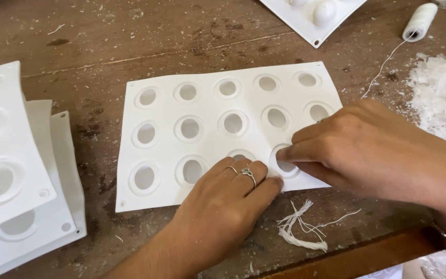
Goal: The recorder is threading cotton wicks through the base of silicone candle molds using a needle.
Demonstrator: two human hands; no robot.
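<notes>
My left hand lies flat, fingers together, pinning the near edge of the white mold sheet on the bench. Just beyond, my right hand pinches together at the bottom-row cavity, closest to it.

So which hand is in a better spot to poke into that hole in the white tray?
Probably the right hand. Its fingertips already sit at the rim of a bottom-row hole in the white mold. The left hand lies flat on the mold's lower edge, pressing it down.
</notes>
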